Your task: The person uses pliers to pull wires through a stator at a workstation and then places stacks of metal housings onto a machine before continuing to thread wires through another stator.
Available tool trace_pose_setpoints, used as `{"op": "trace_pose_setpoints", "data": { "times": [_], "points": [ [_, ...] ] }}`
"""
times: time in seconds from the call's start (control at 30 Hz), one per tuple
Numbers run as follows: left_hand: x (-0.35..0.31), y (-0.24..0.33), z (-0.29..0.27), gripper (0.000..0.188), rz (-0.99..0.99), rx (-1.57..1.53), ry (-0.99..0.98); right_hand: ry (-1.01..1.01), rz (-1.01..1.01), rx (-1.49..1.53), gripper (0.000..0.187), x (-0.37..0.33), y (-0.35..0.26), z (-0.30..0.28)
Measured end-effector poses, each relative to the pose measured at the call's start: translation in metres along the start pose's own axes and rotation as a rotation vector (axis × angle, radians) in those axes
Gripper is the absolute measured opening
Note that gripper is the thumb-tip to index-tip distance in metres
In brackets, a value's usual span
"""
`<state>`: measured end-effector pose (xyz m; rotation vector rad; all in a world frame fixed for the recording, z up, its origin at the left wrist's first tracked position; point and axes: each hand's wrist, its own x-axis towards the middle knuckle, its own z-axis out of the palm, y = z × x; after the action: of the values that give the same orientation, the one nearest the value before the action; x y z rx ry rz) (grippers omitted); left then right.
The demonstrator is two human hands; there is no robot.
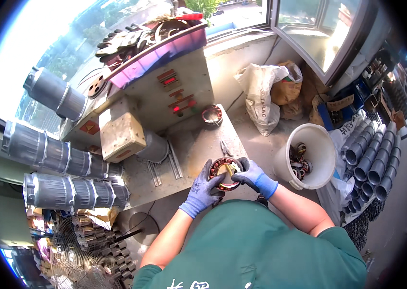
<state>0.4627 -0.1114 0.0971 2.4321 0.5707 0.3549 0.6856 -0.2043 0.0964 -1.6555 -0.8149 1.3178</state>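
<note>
Close in front of my body, I hold a ring-shaped motor stator (216, 166) with copper-red windings over the near edge of the worktable. My left hand (202, 191), in a grey-blue work glove, is closed around its left side. On the right side, my gloved right hand (253, 175) grips the rim, fingers bent near some pale leads or insulation. Something yellowish shows inside the ring; its kind is unclear. Just beyond lie pliers (226, 149), jaws apart. A second stator (211, 115) rests farther back on the metal worktable (196, 142).
A machine with lit panel (189, 86) backs the table, a pink bin (158, 55) of gloves on top. Grey motor housings (52, 191) are stacked left. Right are a white bucket (326, 154) holding several stators, sacks (260, 91) and grey tubes (369, 168).
</note>
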Motion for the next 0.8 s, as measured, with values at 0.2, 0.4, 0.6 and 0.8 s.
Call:
{"op": "trace_pose_setpoints", "data": {
  "times": [0.2,0.4,0.6,0.8],
  "points": [
    [-0.093,-0.052,-0.031,0.041,-0.265,-0.046,0.132,-0.394,0.130,-0.058,0.075,0.067,-0.009,0.054],
    [-0.263,-0.095,-0.010,0.056,-0.863,-0.102,0.235,0.232,0.344,0.162,0.065,0.247,0.052,0.013],
    [-0.373,-0.100,0.016,0.048,-1.175,-1.390,0.834,0.065,0.526,0.482,0.051,0.322,0.069,0.019],
    [-0.339,-0.084,-0.009,0.057,-1.000,-1.691,0.994,0.084,0.228,0.017,0.036,0.274,0.018,-0.013]
  ]
}}
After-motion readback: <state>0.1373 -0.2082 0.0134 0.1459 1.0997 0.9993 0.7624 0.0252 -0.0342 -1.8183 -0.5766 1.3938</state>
